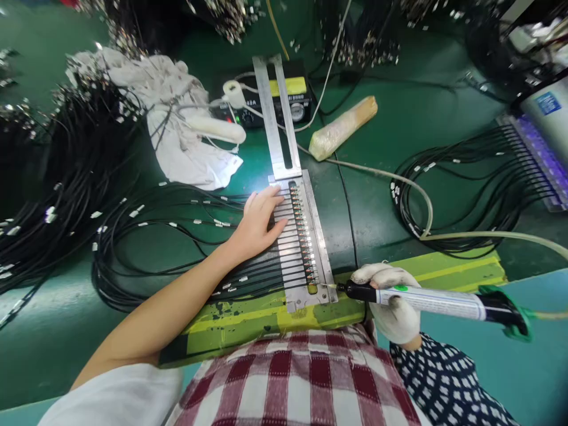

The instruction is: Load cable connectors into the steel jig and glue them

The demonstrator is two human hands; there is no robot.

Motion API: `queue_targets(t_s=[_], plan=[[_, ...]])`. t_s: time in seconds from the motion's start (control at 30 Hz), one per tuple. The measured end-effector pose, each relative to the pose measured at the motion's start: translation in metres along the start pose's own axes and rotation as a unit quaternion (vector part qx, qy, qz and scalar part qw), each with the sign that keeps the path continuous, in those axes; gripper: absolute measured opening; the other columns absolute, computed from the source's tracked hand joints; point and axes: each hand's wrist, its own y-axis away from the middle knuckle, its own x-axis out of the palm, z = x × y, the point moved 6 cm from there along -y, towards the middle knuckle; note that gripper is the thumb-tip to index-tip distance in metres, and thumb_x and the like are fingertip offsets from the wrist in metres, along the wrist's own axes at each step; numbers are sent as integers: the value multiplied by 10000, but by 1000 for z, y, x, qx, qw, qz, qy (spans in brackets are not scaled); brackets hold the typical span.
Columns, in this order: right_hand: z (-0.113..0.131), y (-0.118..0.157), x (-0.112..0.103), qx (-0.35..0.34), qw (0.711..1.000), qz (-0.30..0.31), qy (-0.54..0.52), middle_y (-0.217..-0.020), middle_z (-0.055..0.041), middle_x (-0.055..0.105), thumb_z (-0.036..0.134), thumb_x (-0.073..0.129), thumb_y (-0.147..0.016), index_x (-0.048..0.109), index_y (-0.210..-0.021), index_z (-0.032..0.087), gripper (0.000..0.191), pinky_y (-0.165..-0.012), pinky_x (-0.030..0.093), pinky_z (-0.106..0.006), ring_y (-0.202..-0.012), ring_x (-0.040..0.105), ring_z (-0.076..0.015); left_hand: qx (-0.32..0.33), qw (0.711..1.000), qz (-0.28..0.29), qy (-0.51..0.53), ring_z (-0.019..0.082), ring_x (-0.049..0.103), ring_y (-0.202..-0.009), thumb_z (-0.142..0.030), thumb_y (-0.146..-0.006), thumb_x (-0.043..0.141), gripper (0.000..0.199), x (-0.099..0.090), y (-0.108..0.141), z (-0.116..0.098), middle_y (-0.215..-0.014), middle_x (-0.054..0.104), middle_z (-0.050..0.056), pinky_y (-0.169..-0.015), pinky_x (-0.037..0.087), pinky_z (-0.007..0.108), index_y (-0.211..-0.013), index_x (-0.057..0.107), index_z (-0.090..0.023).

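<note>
My bare left hand [261,222] lies with its fingers spread on the upper left part of a metal fixture [317,236]. Black cables [177,225] run from the left into the fixture's slots, their stripped ends in a column along its middle. My right hand [394,302], in a white glove, is wrapped round a dispensing syringe [435,302] with a black front end. The syringe's thin needle points left, its tip at the bottom end of the column of cable ends.
Behind the fixture stands a black dispenser box [295,97] with a gauge. A wrapped roll [344,127] lies right of it, a white cloth [181,142] left. Cable bundles [80,142] fill the left; more coil at right beside a purple-lit device [539,154].
</note>
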Motion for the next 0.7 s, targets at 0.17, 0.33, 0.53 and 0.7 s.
queue_targets(t_s=[0.17,0.33,0.53,0.7], plan=[[-5,-38,-26,72,985,-29,-154,-870,-26,709,477,543,-930,675,-926,268,248,-406,511,-248,-690,682,-177,-7,997,-45,69,261,473,-1346,-362,-941,492,381,-27,-9,-17,-1404,517,150,-1142,375,471,-1282,468,-194],[-22,-100,-55,82,959,-104,-253,-853,-30,717,520,637,-860,705,-848,246,283,-485,529,-265,-712,686,-175,90,994,-10,-62,276,458,-1346,-335,-960,493,352,-31,-87,-75,-1415,518,150,-1132,379,441,-1278,503,-184],[-43,-110,-69,94,931,-147,-321,-929,-28,727,591,618,-866,722,-889,231,375,-570,542,-242,-705,665,-128,-7,979,-41,-198,390,537,-1196,-346,-859,672,558,-4,-208,-88,-1201,621,252,-1062,360,555,-1299,481,-61],[-37,-106,-87,62,936,-152,-313,-905,-35,733,654,575,-864,723,-871,234,445,-540,544,-271,-690,665,-149,32,981,-41,-186,308,607,-1083,-311,-911,598,510,-16,-174,-82,-1131,652,170,-911,492,420,-1362,442,-129]])
